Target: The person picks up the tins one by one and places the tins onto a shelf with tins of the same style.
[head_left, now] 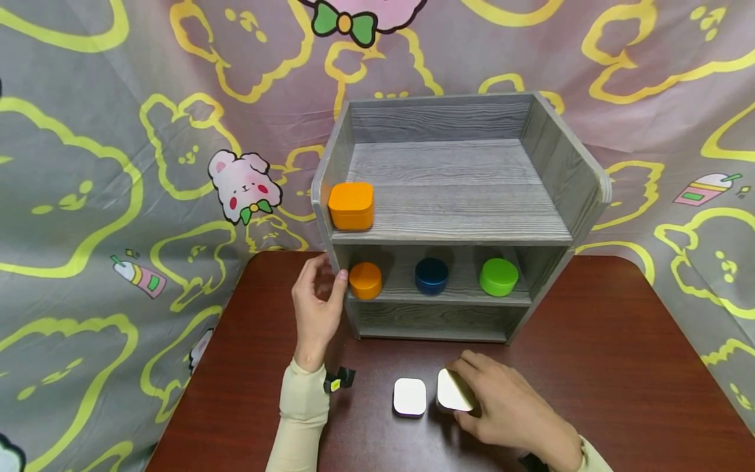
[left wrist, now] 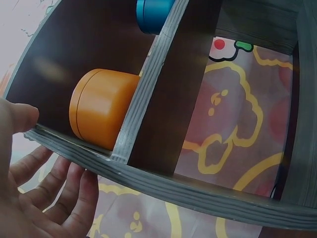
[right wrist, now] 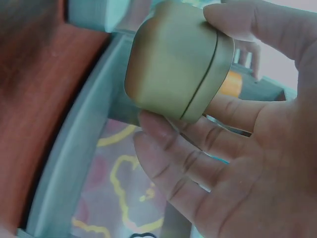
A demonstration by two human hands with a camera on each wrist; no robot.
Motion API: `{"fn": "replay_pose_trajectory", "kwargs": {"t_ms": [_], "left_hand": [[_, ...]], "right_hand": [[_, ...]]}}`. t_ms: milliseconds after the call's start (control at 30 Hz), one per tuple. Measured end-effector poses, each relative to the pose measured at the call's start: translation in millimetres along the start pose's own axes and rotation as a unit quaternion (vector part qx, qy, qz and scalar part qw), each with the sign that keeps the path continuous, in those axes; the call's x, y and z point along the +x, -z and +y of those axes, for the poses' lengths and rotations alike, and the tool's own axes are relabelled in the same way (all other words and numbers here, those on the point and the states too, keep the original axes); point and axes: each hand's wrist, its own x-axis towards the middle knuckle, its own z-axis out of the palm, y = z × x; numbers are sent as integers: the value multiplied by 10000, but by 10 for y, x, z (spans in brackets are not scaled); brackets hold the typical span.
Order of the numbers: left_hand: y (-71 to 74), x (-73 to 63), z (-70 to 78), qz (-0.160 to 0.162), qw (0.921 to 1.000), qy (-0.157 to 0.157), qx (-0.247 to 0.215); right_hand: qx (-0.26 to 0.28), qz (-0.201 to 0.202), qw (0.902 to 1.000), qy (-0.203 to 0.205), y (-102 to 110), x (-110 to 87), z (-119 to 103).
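Note:
My right hand (head_left: 504, 403) holds a gold square tin (right wrist: 171, 62) between thumb and fingers; in the head view its lid (head_left: 454, 391) shines pale. To its left on the table stands another small square tin (head_left: 409, 397) with a whitish top. My left hand (head_left: 318, 305) grips the left side panel of a grey wooden shelf (head_left: 460, 236), thumb at the inner edge and fingers outside. Close to that thumb sits a round orange tin (left wrist: 101, 109) on the middle level. Further along that level are a dark blue round tin (head_left: 431, 276) and a green round tin (head_left: 499, 276).
An orange square tin (head_left: 351, 206) stands in the left front corner of the shelf's top level. The shelf rests on a dark red-brown table (head_left: 625, 367). A patterned cloth (head_left: 82, 196) hangs behind and beside the table.

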Motion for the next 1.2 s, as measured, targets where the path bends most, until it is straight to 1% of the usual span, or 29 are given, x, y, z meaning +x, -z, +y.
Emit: {"fn": "replay_pose_trajectory", "kwargs": {"t_ms": [233, 467, 700, 900, 1200], "left_hand": [[-5, 0, 10, -1, 10000, 21, -10], [-9, 7, 14, 21, 9999, 66, -100], [-11, 1, 15, 23, 9997, 144, -171], [-7, -1, 5, -2, 9998, 114, -168], [-14, 3, 13, 18, 9998, 90, -187]], "right_hand": [[238, 43, 9992, 306, 196, 81, -41], [151, 220, 9982, 530, 373, 175, -112], [222, 95, 9978, 612, 615, 265, -211], [376, 56, 9959, 817, 815, 322, -290], [329, 43, 9930, 1132, 1096, 437, -341]]}}
